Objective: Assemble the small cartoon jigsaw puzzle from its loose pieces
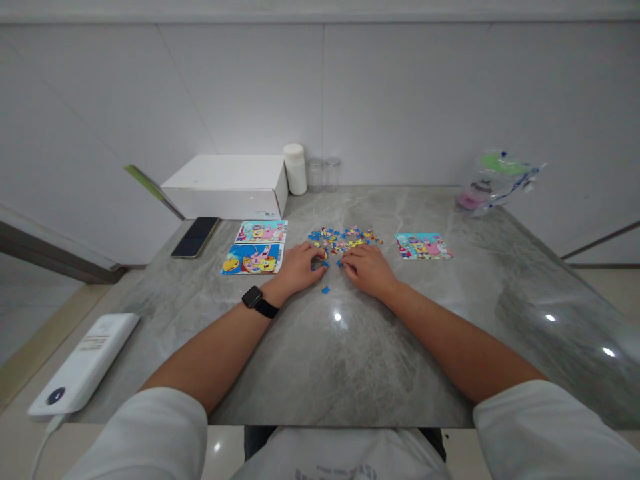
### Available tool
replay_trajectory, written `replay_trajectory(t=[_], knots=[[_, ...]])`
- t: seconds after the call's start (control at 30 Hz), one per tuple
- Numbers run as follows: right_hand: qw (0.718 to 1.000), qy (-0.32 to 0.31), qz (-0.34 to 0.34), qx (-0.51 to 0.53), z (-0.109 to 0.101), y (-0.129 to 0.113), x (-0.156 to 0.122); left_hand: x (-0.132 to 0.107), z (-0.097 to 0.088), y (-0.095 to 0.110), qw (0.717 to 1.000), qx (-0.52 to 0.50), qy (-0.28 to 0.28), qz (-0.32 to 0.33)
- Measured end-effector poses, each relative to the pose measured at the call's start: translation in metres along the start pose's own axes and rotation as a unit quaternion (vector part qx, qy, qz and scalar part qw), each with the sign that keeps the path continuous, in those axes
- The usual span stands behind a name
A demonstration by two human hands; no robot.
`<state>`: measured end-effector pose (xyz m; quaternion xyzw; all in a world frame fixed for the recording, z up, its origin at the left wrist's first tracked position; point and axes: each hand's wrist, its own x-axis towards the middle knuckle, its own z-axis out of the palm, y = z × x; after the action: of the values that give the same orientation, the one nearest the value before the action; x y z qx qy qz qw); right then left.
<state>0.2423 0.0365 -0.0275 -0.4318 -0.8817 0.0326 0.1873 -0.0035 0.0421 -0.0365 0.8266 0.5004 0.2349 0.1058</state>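
Small colourful jigsaw puzzle pieces (pixel 345 236) lie in a loose heap at the middle of the table, just beyond both hands. My left hand (pixel 301 265), with a black watch on its wrist, is closed with thumb and fingertips at a blue puzzle piece (pixel 325 263). Opposite it, my right hand (pixel 369 269) pinches another blue puzzle piece (pixel 339 263), mostly hidden by the fingers. A gap separates the two hands. One single blue and yellow piece (pixel 325 289) rests on the table nearer to me, apart from the heap.
Cartoon picture sheets (pixel 254 259) lie left of the hands, a similar picture card (pixel 424 247) to the right. Farther left are a phone (pixel 196 237) and a white power bank (pixel 86 363). Behind stand a white box (pixel 225 187), white bottle (pixel 295 170), two clear glasses (pixel 323 175) and a plastic bag (pixel 493 183).
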Motion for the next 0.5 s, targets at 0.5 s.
replay_trajectory(t=[0.5], knots=[[0.999,-0.028,-0.015,0.032,0.002,-0.001,0.000,-0.011,-0.016,0.013,0.990,0.036,-0.051,0.124]])
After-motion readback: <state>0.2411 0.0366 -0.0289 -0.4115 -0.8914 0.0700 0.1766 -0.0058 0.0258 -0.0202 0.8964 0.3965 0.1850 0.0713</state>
